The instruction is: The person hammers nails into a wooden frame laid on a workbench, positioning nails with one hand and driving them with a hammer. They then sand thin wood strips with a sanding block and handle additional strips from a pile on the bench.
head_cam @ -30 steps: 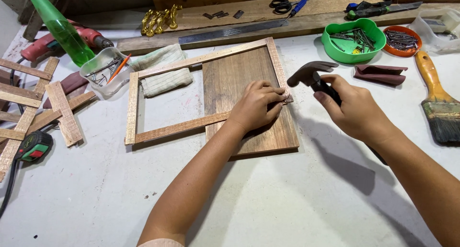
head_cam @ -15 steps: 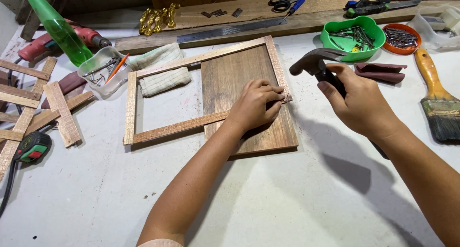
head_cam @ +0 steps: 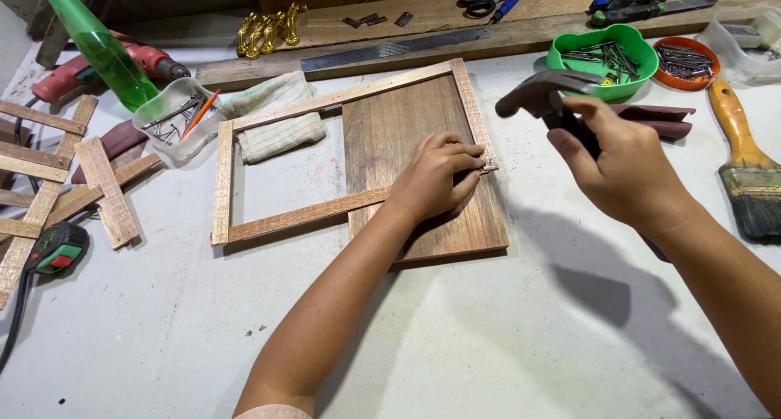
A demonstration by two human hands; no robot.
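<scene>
Left hand [head_cam: 435,179] lies curled on the right corner of the thin wooden frame [head_cam: 224,175], fingertips pinched together at the joint; whatever they pinch is too small to make out, possibly a nail. Right hand [head_cam: 626,171] is closed around the handle of a hammer [head_cam: 545,93], whose dark head is raised above and to the right of that corner, well clear of the wood.

Frame position: flat on the white worktable [head_cam: 504,338], its right part resting on a darker wooden board [head_cam: 407,126], its left part open over the bare table and a folded cloth [head_cam: 277,122].

Surroundings: a green bowl [head_cam: 606,49] and an orange dish [head_cam: 683,61] of nails beyond the hammer, a paintbrush [head_cam: 744,159] at the far right, a steel ruler [head_cam: 390,51] behind the frame, loose wooden strips [head_cam: 98,187] at the left.

Step in hand, as judged: fastening the frame corner, with the hammer lifted for a blow. A next stroke would call for a short, square tap on the held point, fingers kept low and clear, and the frame pressed so the joint does not shift.
</scene>
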